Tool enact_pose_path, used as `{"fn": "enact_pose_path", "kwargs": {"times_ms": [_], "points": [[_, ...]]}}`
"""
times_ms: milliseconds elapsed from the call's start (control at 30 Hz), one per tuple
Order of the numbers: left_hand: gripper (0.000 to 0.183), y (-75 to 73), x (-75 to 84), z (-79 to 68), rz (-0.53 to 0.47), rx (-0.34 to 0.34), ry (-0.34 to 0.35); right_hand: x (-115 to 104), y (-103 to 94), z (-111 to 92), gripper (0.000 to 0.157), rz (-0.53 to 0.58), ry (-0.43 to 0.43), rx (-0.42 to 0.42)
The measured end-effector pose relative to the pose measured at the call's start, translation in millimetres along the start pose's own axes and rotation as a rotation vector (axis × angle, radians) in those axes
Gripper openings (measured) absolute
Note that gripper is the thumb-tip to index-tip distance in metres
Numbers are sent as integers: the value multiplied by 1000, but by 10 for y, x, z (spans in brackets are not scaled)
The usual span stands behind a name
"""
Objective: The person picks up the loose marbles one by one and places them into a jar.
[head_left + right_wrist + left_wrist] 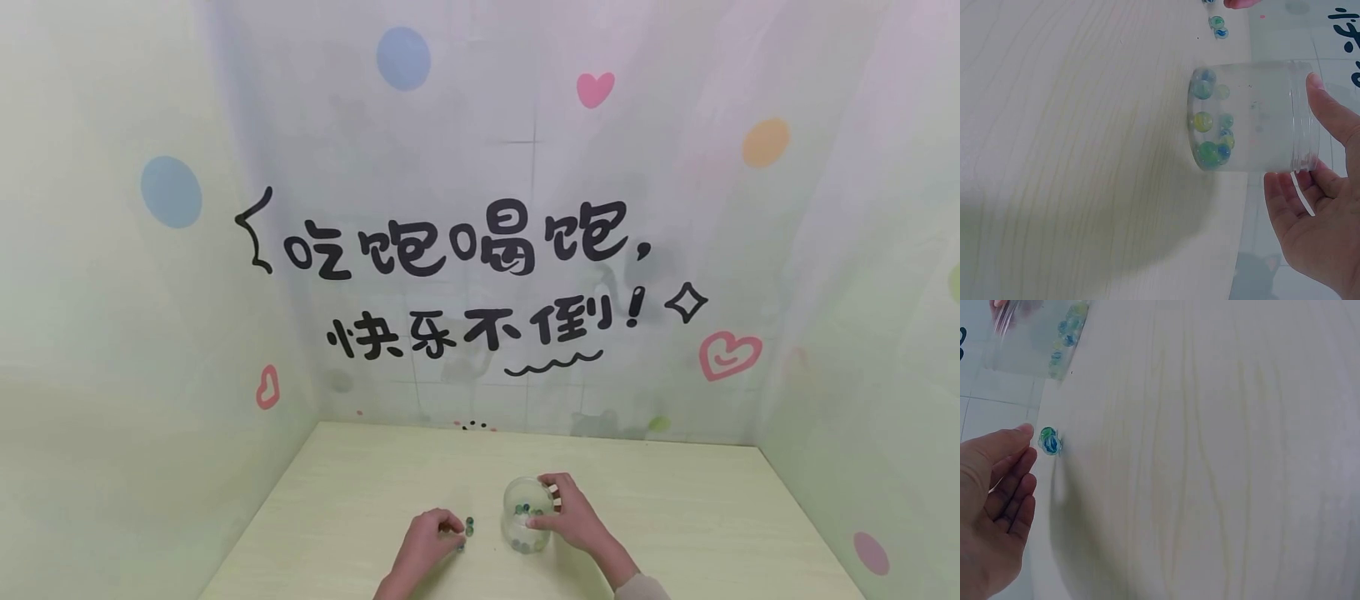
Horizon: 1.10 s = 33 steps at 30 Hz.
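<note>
A clear jar (1266,119) with a threaded rim stands upright on the table, several green, blue and yellow glass marbles (1209,152) lying at its bottom. My right hand (573,512) grips the jar near its rim, thumb on one side and fingers on the other. To the jar's left, my left hand (431,537) hovers low beside loose marbles (469,526). One more marble (461,547) lies close by its fingers. In the left wrist view, the loosely bent fingers (1019,500) and thumb stand just short of the marbles (1050,442), with nothing visible between them.
The pale wood-grain table (360,475) meets a printed curtain wall (480,400) at the back, with more walls at both sides. Black lettering (465,242), dots and hearts cover the back wall. A tiny dark speck (1198,38) lies on the table between jar and loose marbles.
</note>
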<state>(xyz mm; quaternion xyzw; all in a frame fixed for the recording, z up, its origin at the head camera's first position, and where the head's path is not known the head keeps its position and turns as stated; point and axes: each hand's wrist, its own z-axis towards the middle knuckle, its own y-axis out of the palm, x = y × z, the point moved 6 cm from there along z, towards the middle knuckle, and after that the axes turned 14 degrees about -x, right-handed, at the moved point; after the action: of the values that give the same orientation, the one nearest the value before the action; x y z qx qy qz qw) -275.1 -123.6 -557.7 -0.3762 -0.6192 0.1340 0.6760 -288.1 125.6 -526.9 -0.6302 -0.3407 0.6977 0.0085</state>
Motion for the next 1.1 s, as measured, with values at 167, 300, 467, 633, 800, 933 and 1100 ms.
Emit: {"fn": "enact_pose_path", "kwargs": {"times_ms": [167,300,467,633,800,933,1100], "points": [[9,36,-30,-11,7,-8,-1,1,10,-6,68,-7,-6,4],[10,63,-66,-13,14,-6,4,5,9,-9,68,-9,-5,2],[12,96,-108,-12,1,-20,-1,7,8,-8,68,-10,-3,5],[14,114,-122,-13,14,-28,-15,-2,9,-18,68,-13,-4,6],[13,106,-103,-11,23,-28,-4,-12,5,-20,68,-18,-8,8],[13,102,-99,-12,23,-32,-5,-9,7,-18,68,-17,-9,6],[13,96,-99,-4,22,-32,-18,-7,6,-16,68,-11,-11,6]]}}
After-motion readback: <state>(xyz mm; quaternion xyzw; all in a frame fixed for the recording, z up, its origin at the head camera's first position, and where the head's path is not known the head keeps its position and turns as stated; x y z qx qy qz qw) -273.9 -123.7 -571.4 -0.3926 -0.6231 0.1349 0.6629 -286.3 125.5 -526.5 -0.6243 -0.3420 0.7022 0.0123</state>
